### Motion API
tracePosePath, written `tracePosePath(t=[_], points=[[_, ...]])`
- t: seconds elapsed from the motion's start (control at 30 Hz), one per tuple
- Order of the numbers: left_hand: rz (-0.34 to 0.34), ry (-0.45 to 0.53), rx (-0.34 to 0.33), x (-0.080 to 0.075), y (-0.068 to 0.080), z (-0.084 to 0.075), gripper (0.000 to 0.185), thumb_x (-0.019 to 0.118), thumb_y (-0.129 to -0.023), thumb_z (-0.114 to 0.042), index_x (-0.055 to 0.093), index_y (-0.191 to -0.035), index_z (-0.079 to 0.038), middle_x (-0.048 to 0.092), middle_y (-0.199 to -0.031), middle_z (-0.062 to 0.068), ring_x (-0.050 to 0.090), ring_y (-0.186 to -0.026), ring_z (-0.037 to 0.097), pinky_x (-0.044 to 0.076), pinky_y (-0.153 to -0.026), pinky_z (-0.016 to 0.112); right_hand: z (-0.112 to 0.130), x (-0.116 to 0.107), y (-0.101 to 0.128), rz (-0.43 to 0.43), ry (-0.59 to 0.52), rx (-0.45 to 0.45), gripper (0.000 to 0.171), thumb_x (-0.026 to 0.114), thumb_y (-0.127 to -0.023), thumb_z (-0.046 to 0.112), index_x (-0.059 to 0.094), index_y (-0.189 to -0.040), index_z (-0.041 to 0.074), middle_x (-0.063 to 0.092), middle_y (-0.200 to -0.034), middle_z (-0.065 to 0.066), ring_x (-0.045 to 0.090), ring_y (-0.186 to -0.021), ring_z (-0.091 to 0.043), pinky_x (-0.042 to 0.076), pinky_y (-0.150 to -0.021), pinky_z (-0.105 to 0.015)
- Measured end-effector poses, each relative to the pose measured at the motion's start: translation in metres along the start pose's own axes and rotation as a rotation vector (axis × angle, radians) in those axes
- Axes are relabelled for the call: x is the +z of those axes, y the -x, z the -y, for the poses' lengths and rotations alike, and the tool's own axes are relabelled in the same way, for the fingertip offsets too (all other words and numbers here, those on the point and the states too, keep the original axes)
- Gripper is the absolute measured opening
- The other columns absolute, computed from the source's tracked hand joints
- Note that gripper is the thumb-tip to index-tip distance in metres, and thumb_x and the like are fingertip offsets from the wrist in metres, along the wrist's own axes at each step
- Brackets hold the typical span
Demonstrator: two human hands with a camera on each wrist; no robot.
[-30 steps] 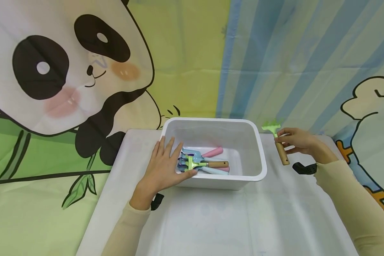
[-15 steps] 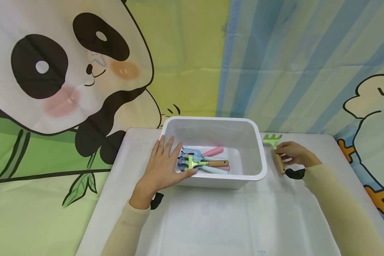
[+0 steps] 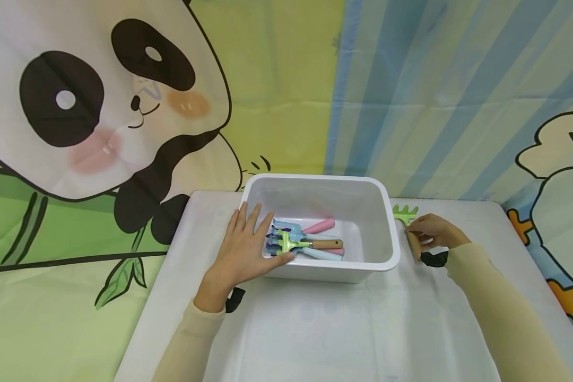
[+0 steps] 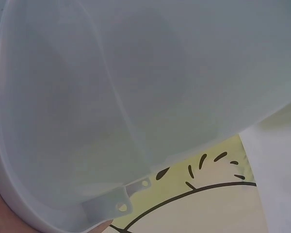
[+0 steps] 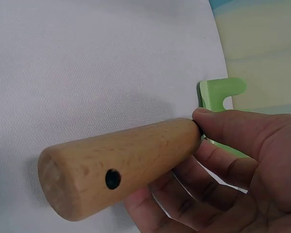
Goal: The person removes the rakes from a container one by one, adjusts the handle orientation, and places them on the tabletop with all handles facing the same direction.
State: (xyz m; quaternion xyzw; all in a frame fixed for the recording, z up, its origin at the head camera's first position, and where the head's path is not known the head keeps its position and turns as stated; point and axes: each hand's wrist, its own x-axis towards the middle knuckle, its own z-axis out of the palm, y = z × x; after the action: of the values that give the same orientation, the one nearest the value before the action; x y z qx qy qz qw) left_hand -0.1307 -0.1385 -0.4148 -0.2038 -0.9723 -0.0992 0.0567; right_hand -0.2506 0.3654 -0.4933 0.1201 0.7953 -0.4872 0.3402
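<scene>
On the white worktop (image 3: 324,329) stands a white tub (image 3: 391,233), at about 12 o'clock from the person. The left hand (image 3: 242,249) lies flat against the tub's near left corner, at 9 o'clock of the tub, fingers straight and spread, gripping nothing. The left wrist view shows almost only the tub's pale wall (image 4: 136,87) and rim, with a sliver of skin at the bottom left corner; the fingers themselves are out of that view.

Inside the tub lie small garden tools (image 3: 305,241): a green rake head with a wooden handle on top, a blue fork and pink and pale blue handles beneath. They overlap, so their number cannot be told.

At 3 o'clock of the tub, just beside its right wall, the right hand (image 3: 432,233) pinches a green rake (image 3: 404,213) with curled fingers where the wooden handle (image 5: 121,170) meets the green head. In the head view the hand hides most of the handle; only the tines show, pointing to 12 o'clock. The wrist view shows the handle's butt with a drilled hole, low over the cloth; whether it touches the worktop cannot be told.

A panda backdrop (image 3: 100,106) hangs behind.
</scene>
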Motion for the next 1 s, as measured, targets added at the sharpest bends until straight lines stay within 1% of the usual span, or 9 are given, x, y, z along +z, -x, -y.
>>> tracePosePath(t=[0.13,0.23,0.3,0.37,0.43,0.53,0.7,0.87,1.0], points=[[0.010,0.004,-0.003,0.000,0.000,0.000,0.113,0.031,-0.078,-0.093,0.035,-0.156,-0.011,0.019,-0.164,0.018,-0.001,-0.150,0.042,0.000,-0.119,0.055,0.002,-0.001,0.002,-0.004,0.021,0.001,0.019,0.058,-0.101,0.016,0.062,-0.097,-0.002,0.061,-0.086,-0.008,0.062,-0.079,-0.022,0.057,-0.077,-0.042],[0.016,0.009,-0.007,-0.001,0.000,-0.001,0.113,0.031,-0.078,-0.092,0.035,-0.156,-0.011,0.019,-0.164,0.018,-0.001,-0.150,0.042,-0.002,-0.119,0.054,0.007,-0.004,0.007,-0.010,0.017,0.000,0.023,0.057,-0.102,0.015,0.060,-0.108,-0.007,0.063,-0.092,-0.011,0.064,-0.086,-0.025,0.057,-0.083,-0.046],[0.014,0.011,-0.006,-0.001,0.000,-0.001,0.113,0.032,-0.079,-0.092,0.037,-0.156,-0.010,0.020,-0.163,0.019,0.000,-0.150,0.042,-0.002,-0.119,0.054,0.012,-0.007,0.012,-0.016,0.013,-0.009,0.030,0.054,-0.103,0.014,0.056,-0.118,-0.011,0.063,-0.101,-0.016,0.063,-0.093,-0.029,0.055,-0.087,-0.048],[0.010,0.010,-0.004,-0.002,0.000,-0.001,0.112,0.033,-0.079,-0.092,0.038,-0.155,-0.009,0.021,-0.162,0.019,0.001,-0.150,0.043,-0.002,-0.119,0.054,0.018,-0.011,0.018,-0.022,0.018,-0.033,0.038,0.052,-0.104,0.016,0.049,-0.128,-0.013,0.059,-0.114,-0.021,0.061,-0.101,-0.033,0.054,-0.090,-0.049],[0.007,0.008,-0.001,-0.002,0.000,-0.001,0.112,0.033,-0.079,-0.092,0.040,-0.154,-0.008,0.022,-0.162,0.020,0.002,-0.150,0.043,-0.001,-0.119,0.054,0.025,-0.015,0.026,-0.027,0.039,-0.067,0.044,0.049,-0.106,0.018,0.042,-0.136,-0.014,0.051,-0.126,-0.025,0.057,-0.109,-0.038,0.053,-0.092,-0.049],[0.006,0.004,0.000,-0.003,0.000,-0.002,0.113,0.032,-0.079,-0.092,0.040,-0.154,-0.008,0.023,-0.162,0.020,0.002,-0.150,0.043,-0.001,-0.119,0.053,0.036,-0.021,0.036,-0.023,0.064,-0.123,0.047,0.045,-0.108,0.020,0.038,-0.140,-0.013,0.042,-0.135,-0.028,0.057,-0.111,-0.037,0.053,-0.092,-0.048],[0.010,0.008,0.000,-0.003,0.000,-0.002,0.114,0.030,-0.079,-0.092,0.039,-0.154,-0.008,0.021,-0.162,0.020,0.002,-0.150,0.043,-0.002,-0.119,0.053,0.058,-0.023,0.057,-0.021,0.094,-0.224,0.043,0.046,-0.108,0.021,0.042,-0.136,-0.011,0.049,-0.127,-0.022,0.062,-0.099,-0.026,0.054,-0.090,-0.049],[0.012,0.012,-0.004,-0.002,0.000,-0.001,0.114,0.031,-0.078,-0.093,0.039,-0.154,-0.008,0.021,-0.163,0.020,0.001,-0.150,0.043,-0.002,-0.119,0.054,0.083,-0.017,0.073,-0.017,0.137,-0.295,0.041,0.047,-0.108,0.022,0.043,-0.134,-0.010,0.051,-0.124,-0.022,0.064,-0.100,-0.027,0.055,-0.088,-0.048],[0.006,0.012,-0.002,-0.002,0.001,-0.001,0.113,0.031,-0.079,-0.093,0.040,-0.154,-0.008,0.021,-0.162,0.020,0.001,-0.150,0.043,-0.001,-0.119,0.054,0.107,-0.007,0.087,0.001,0.184,-0.333,0.045,0.052,-0.106,0.024,0.043,-0.137,-0.008,0.054,-0.124,-0.021,0.063,-0.103,-0.028,0.055,-0.089,-0.048]])
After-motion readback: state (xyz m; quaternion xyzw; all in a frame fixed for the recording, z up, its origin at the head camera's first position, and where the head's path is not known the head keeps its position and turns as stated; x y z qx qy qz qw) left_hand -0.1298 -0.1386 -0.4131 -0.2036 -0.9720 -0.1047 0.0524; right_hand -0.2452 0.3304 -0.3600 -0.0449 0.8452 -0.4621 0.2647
